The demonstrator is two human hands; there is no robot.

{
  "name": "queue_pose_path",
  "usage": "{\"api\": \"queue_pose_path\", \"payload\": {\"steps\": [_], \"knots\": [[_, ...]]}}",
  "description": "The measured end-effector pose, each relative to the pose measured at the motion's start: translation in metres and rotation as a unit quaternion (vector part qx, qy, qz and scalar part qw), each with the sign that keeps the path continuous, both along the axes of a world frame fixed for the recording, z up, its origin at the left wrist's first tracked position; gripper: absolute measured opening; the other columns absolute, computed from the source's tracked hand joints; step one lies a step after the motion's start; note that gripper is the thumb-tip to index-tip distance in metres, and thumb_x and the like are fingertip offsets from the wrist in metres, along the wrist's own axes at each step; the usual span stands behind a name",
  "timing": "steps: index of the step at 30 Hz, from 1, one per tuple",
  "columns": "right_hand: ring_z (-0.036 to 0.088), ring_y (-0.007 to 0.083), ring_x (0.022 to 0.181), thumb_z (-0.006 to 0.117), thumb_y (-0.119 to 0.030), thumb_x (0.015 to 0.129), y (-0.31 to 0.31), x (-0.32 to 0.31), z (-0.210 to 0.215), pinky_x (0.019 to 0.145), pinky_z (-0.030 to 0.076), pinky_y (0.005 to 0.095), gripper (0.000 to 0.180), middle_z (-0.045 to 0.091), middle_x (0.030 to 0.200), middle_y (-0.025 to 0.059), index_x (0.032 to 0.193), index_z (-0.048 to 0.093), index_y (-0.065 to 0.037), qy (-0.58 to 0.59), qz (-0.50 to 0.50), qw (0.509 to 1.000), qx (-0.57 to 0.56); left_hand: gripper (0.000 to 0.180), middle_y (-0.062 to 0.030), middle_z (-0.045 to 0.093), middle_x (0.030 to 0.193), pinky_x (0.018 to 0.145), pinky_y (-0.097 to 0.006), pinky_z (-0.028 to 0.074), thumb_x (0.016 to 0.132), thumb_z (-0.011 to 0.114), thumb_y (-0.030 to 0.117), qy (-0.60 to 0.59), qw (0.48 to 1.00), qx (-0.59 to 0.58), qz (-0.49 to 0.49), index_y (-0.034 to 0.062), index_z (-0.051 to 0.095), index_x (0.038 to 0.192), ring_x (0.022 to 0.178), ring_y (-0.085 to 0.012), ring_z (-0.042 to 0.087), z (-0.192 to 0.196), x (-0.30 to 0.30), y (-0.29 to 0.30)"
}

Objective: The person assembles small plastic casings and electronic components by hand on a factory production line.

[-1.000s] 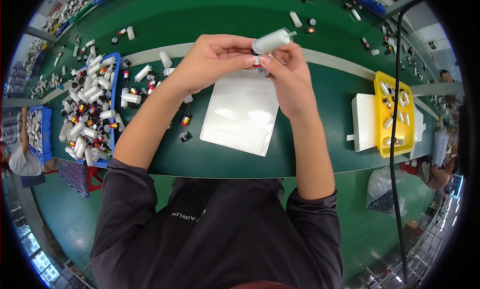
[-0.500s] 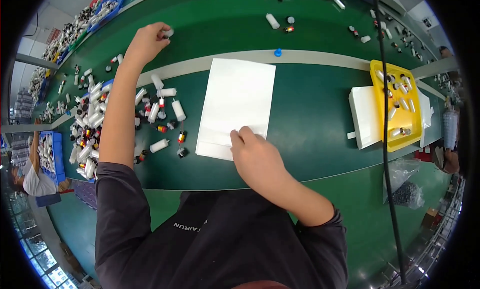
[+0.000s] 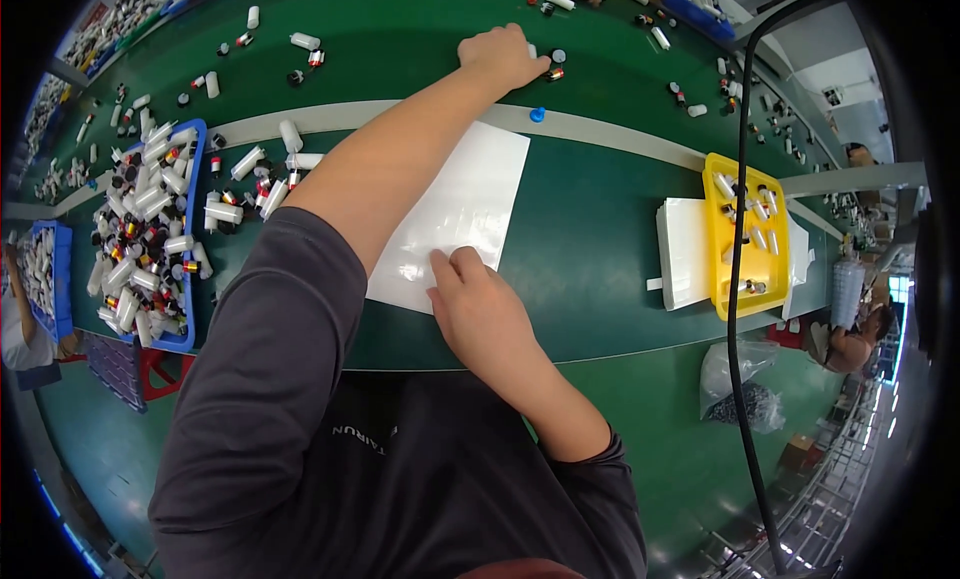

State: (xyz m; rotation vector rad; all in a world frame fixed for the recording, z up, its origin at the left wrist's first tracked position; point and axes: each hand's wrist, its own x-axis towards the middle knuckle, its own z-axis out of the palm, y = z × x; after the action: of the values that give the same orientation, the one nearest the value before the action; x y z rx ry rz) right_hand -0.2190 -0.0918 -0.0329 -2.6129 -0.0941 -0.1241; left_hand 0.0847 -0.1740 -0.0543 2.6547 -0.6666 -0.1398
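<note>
My left hand [image 3: 503,59] reaches across to the far green surface, its fingers curled around a white plastic bottle [image 3: 532,52] whose end shows past them. Close by lie a grey-topped cap [image 3: 558,56] and a small black, red and yellow piece [image 3: 555,75]. In front of me a glossy white sheet [image 3: 455,214] lies at a slant, partly covered by my left forearm. My right hand [image 3: 482,309] rests at its near edge with bent fingers; what they hold, if anything, is hidden under the hand.
A blue crate [image 3: 192,229] heaped with white bottles and caps stands at left, loose bottles beside it. At right are a yellow tray [image 3: 715,239] on a white stack [image 3: 682,254] and a hanging black cable [image 3: 738,309]. A blue knob [image 3: 538,115] sits on the pale rail.
My left hand has swung from the far left to the bottle at the far middle. My right hand stays at the sheet's near edge. The view has turned, showing more of the blue crate.
</note>
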Motion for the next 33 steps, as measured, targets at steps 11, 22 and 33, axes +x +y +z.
{"api": "queue_pose_path", "payload": {"steps": [11, 22, 33], "knots": [[0.064, 0.0321, 0.076, 0.07, -0.009, 0.082, -0.009, -0.001, -0.002, 0.066, 0.055, 0.0403, 0.029, 0.058, 0.092, 0.0164, 0.101, 0.051, 0.001, -0.006, -0.011, 1.0, 0.014, 0.014, -0.0111, 0.072, 0.09, 0.07, -0.027, 0.056, 0.095, 0.065, 0.012, 0.538, 0.446, -0.689, -0.194, -0.0022, 0.065, 0.098, 0.079, -0.0161, 0.069, 0.064, -0.041, 0.119], [0.063, 0.016, 0.09, 0.073, 0.003, 0.086, -0.019, 0.09, 0.0, 0.084, 0.051, 0.0292, 0.052, 0.062, 0.105, 0.0146, 0.122, 0.036, -0.003, -0.184, -0.061, 0.89, 0.414, 0.033, -0.0188, 0.054, 0.14, 0.105, -0.049, 0.045, 0.11, 0.033, 0.038, 0.527, 0.495, -0.69, -0.034, 0.013, 0.048, 0.126, 0.132, -0.0331, 0.05, 0.059, -0.116, 0.183], [0.062, 0.0155, 0.091, 0.063, 0.009, 0.09, -0.027, 0.091, -0.007, 0.078, 0.052, 0.028, 0.045, 0.063, 0.104, 0.0159, 0.119, 0.032, -0.005, -0.206, -0.049, 0.789, 0.577, 0.06, -0.0172, 0.045, 0.151, 0.118, -0.042, 0.029, 0.092, 0.035, 0.021, 0.595, 0.492, -0.607, -0.191, -0.001, 0.038, 0.148, 0.138, -0.0273, 0.044, 0.042, -0.121, 0.182]]}}
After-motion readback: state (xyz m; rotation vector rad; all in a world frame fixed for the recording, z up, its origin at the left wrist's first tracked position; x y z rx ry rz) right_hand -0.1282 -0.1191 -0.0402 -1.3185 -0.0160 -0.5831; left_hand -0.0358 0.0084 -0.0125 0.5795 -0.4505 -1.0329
